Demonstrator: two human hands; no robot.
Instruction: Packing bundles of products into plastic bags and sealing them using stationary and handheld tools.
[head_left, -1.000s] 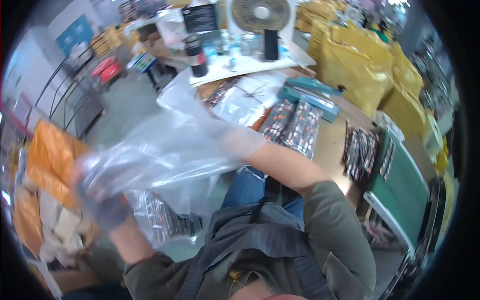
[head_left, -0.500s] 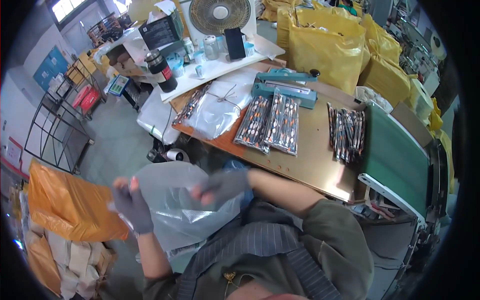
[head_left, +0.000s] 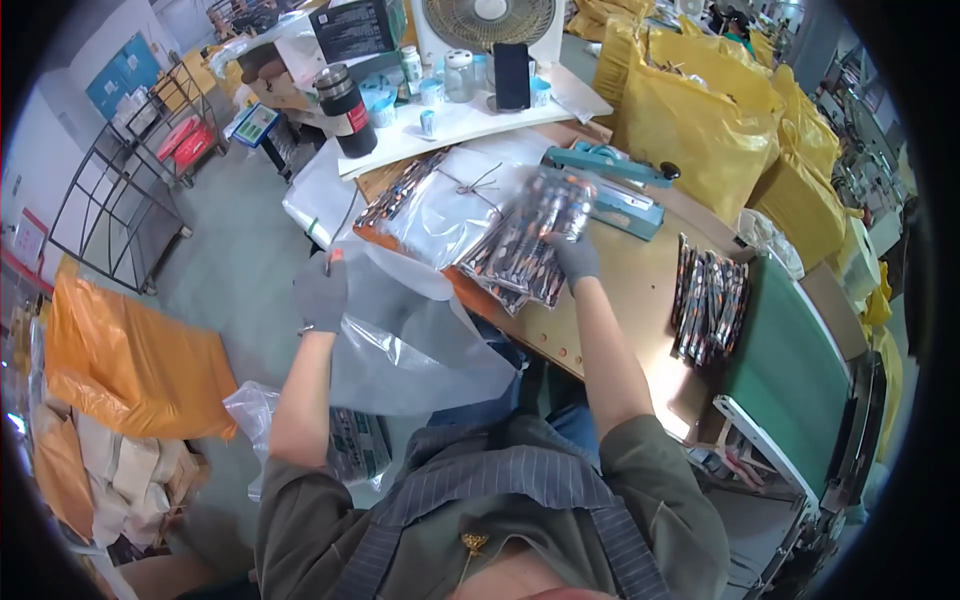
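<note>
My left hand (head_left: 320, 292), in a grey fingerless glove, grips the upper left edge of a large clear plastic bag (head_left: 400, 345). The bag hangs over my lap with its mouth spread. At the table, my gloved right hand (head_left: 577, 260) holds the right side of a clear packet (head_left: 545, 225) of slim black sticks patterned in white and orange. That packet is blurred and tilted up at its far end. Beneath it lies another such packet (head_left: 490, 262), partly covered.
A teal bench sealer (head_left: 620, 200) stands behind the packets. Loose patterned sticks (head_left: 710, 300) lie beside a green conveyor belt (head_left: 790, 350). Flat clear bags (head_left: 440, 215) tied with string lie left. An orange sack (head_left: 130, 360) stands on the floor; a dark flask (head_left: 345, 112) stands on the white shelf.
My right hand has gone from above the bag to the table and taken hold of a packet, which has shifted. My left hand has risen with the bag's edge.
</note>
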